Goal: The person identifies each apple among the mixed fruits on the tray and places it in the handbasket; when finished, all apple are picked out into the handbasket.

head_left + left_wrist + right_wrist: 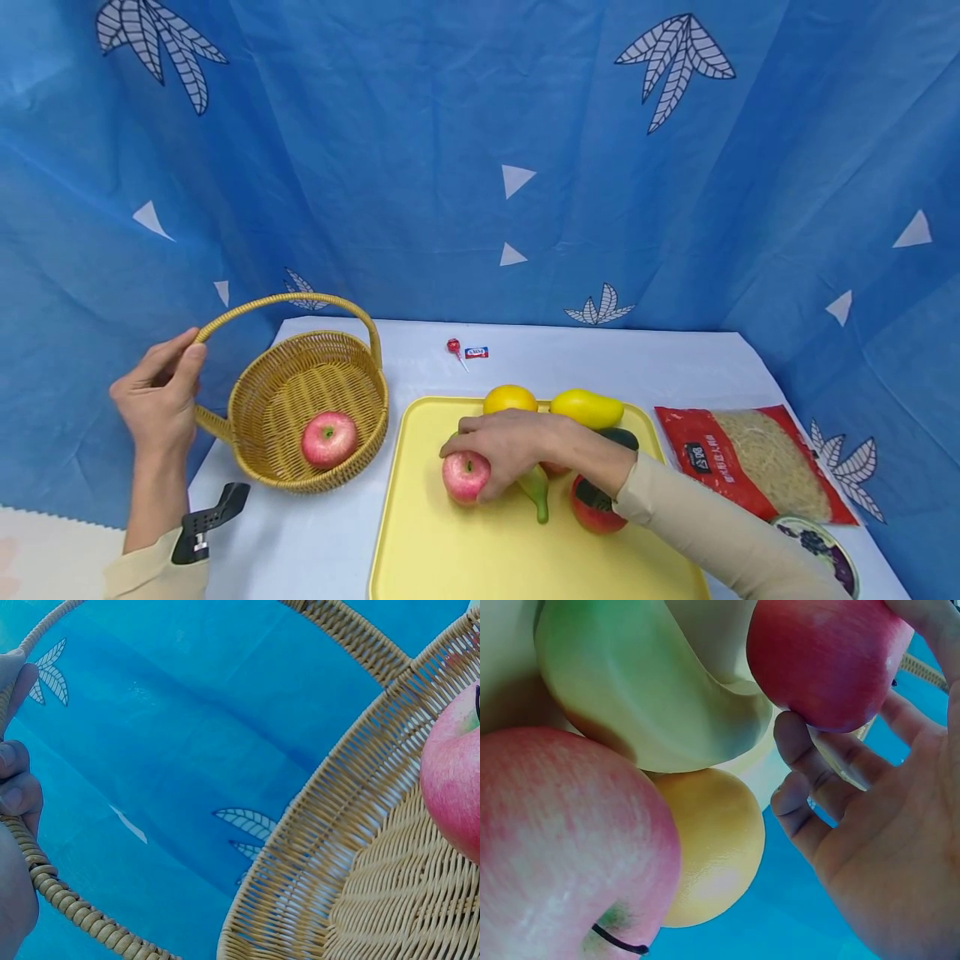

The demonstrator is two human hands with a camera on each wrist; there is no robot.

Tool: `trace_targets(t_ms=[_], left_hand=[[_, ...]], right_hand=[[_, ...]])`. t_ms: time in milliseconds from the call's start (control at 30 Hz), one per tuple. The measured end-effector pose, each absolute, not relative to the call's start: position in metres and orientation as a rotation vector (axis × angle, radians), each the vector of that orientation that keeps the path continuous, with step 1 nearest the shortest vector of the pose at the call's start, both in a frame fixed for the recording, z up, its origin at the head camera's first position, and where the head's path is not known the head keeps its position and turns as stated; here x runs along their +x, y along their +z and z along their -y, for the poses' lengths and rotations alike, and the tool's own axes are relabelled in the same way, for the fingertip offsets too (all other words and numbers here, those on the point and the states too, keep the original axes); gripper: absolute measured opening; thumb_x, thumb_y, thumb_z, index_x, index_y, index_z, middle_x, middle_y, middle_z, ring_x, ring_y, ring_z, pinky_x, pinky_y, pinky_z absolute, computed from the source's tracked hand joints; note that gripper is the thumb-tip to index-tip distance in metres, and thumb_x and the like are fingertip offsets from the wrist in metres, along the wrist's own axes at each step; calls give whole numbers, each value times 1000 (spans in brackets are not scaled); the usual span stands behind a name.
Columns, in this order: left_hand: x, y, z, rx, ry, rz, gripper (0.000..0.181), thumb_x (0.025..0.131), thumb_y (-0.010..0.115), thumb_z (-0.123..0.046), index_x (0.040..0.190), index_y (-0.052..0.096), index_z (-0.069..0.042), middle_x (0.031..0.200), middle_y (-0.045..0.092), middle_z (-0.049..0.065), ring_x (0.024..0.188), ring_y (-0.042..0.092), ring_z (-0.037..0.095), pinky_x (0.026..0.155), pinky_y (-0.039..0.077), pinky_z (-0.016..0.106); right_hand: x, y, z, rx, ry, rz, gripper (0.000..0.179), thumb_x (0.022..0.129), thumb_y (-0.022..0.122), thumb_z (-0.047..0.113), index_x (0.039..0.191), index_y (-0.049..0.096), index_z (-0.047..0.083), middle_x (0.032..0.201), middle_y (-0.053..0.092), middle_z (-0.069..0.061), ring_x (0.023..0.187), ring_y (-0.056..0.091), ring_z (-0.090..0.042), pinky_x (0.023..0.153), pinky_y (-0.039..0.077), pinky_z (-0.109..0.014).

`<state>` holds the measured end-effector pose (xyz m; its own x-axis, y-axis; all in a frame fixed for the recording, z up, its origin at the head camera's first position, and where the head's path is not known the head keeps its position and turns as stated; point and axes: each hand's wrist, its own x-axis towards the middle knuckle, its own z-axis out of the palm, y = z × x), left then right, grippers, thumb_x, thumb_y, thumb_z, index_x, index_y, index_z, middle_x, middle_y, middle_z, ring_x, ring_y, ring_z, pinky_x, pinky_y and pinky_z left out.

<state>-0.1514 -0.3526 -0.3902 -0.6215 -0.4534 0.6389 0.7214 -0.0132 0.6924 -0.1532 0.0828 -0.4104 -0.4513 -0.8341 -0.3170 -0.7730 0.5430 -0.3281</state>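
My left hand grips the arched handle of a round wicker basket, which leans slightly on the table's left side. Inside the basket lies a pink-red apple. Over a yellow tray, my right hand holds another apple between thumb and fingers; the right wrist view shows this apple in the fingers. Near that hand are a green-yellow banana, an orange and a further apple. The right forearm partly hides the fruit behind it.
A yellow mango and a red apple also lie on the tray. Right of it sit a red food packet and a round container. A lollipop and a small red-blue wrapper are at the back, before a blue curtain.
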Motion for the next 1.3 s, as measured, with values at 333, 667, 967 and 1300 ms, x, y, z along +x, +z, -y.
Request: trace_targets(t_ms=[333,667,967,1300], left_hand=[[-152,-391,353,-296,-1737,1441,27,84,68,18,110,64,24,84,73,8,52,46,10,47,38,13],[-154,-391,354,-326,-1736,1430,27,84,68,19,109,63,25,85,74,9,51,46,10,46,36,14],[-151,-391,354,-312,-1728,1446,26,84,68,19,110,63,24,84,73,8,52,46,11,47,37,14],[-151,-391,354,-314,-1726,1449,27,85,68,19,110,63,24,84,73,7,53,45,11,47,37,14]], right_hand=[[-157,-406,-80,-1336,-204,-2362,66,77,79,54,137,54,43,113,53,15,89,53,-1,75,47,-22],[-159,-403,-77,-1385,-233,-2382,67,78,76,58,139,53,41,114,53,14,90,53,-1,76,47,-24],[-161,-401,-74,-1390,-284,-2393,64,78,75,60,137,53,46,112,52,16,89,54,2,74,47,-22],[-162,-396,-67,-1394,-342,-2397,64,78,74,60,137,53,46,116,51,15,93,53,3,75,49,-22]])
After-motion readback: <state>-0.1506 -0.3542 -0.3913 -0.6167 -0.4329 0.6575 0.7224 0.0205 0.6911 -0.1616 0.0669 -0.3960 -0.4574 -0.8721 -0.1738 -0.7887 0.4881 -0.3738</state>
